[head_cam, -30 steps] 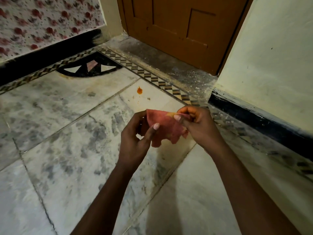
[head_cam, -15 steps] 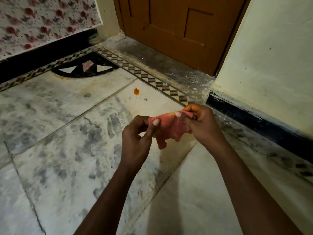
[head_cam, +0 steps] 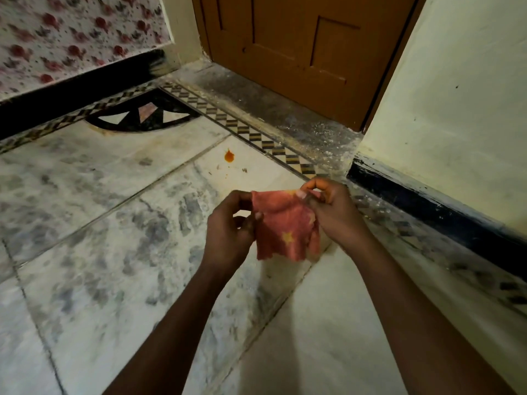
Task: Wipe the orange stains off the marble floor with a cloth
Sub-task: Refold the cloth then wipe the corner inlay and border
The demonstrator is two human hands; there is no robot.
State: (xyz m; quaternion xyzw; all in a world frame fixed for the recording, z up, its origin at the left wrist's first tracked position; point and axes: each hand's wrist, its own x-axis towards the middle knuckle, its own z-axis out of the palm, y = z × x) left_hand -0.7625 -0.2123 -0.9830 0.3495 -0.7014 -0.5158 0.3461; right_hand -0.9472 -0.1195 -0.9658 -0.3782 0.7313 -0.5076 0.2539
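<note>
Reddish cloth point(head_cam: 285, 223), faded and printed with a yellow star, hangs in the air between both hands, well above the marble floor point(head_cam: 99, 223) and not touching it. The left hand point(head_cam: 228, 232) pinches its upper left corner with curled fingers and thumb; the right hand point(head_cam: 330, 212) pinches the upper right corner the same way, so the top edge runs stretched from one hand to the other and the rest droops toward the person with a ragged lower hem. The orange stain point(head_cam: 229, 156) is the landmark here: a small bright blot on a pale slab, with a few faint dark specks just to its right. From that stain the cloth lies nearer the person and slightly to the right, clearly apart from it; the patterned border strip point(head_cam: 256, 138) runs just beyond the stain, and the wooden door point(head_cam: 299, 52) stands farther off past a grey threshold. The left hand is the nearer of the two to the stain, lying almost straight in line with it. My reading is that the cloth is being spread out before wiping, and that the coming move calls for a forward, slightly leftward reach down to the floor; the stain looks untouched.
</note>
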